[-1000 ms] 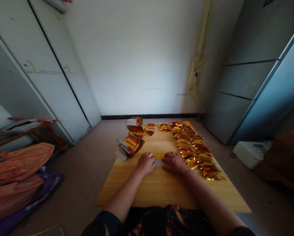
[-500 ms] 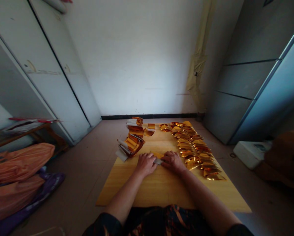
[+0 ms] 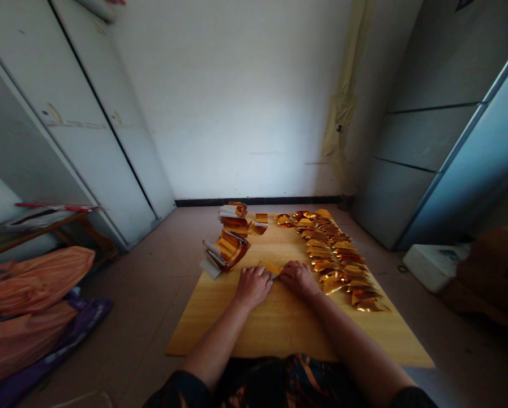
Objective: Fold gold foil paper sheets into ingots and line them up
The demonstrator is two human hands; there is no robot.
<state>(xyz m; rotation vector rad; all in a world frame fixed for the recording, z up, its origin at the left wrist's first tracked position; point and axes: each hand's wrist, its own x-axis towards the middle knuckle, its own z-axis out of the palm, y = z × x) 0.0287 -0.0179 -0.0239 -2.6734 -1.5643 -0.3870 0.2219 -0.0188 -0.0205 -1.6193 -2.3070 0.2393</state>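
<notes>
A small rectangular sheet of gold foil paper with a grey strip along its near side [image 3: 271, 268] lies between the person's left grip [image 3: 254, 286] and right grip [image 3: 299, 277], low over the pale yellow-brown wooden surface [image 3: 279, 326]. The left grip, fingers bent and drawn together, pinches the sheet's left end; the right grip pinches its right end, fingers likewise bunched. Where the thumbs press is too small to tell. The gold part extends past the fingertips on the far side; the grey strip shows in the gap between the hands. Just right of the right grip run rows of shiny folded gold foil pieces [image 3: 348, 256]. Beyond the left grip, a curved stack of grey-backed gold foil sheets [image 3: 228, 245] rests near the left edge.
</notes>
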